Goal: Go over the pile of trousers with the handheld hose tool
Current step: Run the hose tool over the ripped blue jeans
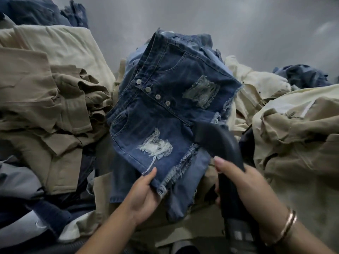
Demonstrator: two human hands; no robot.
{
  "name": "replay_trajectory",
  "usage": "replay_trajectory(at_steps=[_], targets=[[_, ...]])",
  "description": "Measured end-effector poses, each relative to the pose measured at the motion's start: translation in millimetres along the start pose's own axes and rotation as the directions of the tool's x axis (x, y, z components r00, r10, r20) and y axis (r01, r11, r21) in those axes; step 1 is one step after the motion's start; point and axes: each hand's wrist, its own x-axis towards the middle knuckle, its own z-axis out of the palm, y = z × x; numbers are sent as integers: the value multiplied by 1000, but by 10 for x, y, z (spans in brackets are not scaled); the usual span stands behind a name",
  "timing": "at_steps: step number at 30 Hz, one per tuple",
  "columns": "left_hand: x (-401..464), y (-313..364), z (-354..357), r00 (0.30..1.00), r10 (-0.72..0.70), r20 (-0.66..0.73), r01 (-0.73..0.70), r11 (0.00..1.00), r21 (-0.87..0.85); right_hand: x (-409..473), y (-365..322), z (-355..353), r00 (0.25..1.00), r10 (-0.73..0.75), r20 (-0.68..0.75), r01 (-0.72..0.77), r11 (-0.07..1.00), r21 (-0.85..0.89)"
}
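We are cataloguing, centre: one pair of dark blue ripped denim shorts (165, 107) with four metal buttons, lying atop the heaped pile of trousers (55, 88). Our left hand (145, 195) is pinching the frayed hem, thumb on top. Our right hand (245, 186), gold bangle (288, 226) at the wrist, is gripping the black curved hose tool (220, 142), its nozzle touching the shorts' right edge. Khaki and cream garments (293, 134) are crowding both sides; navy pieces (36, 13) are lying behind, against a grey wall (238, 24).
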Motion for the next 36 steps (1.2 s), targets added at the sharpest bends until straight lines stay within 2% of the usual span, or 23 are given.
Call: replay_trajectory(at_steps=[3,7,12,16,23,26,29,30,32,34,36], targets=[[17,-13,69,1000,6,4,-6,1000,-2,-231,200,214,992,107,63,-99,988,-123],[48,-35,179,1000,4,18,-4,1000,-27,-207,367,307,976,205,68,-198,976,-95],[-8,10,194,997,-25,74,30,998,-59,-145,373,395,974,213,79,-206,975,-83],[-49,-13,113,996,32,79,-29,999,-46,-52,329,417,967,249,57,-251,968,30],[-84,-20,-14,993,114,21,-115,993,28,13,288,371,954,284,99,-289,956,49],[-37,13,-55,986,141,-90,-141,990,8,-26,180,243,924,319,210,-339,938,71],[57,149,-192,923,145,-357,-192,976,-99,-60,-3,-85,920,300,251,-342,928,147],[74,176,-285,888,153,-433,-208,975,-82,-65,-70,-220,940,266,214,-310,928,208],[69,212,-375,873,148,-465,-145,989,42,-50,-183,-406,975,208,83,-223,932,285],[108,190,-416,869,157,-468,-41,968,248,-38,-201,-428,985,175,-8,-168,955,245],[161,184,-464,820,255,-512,32,874,485,-23,-164,-311,988,145,-48,-139,983,122]])
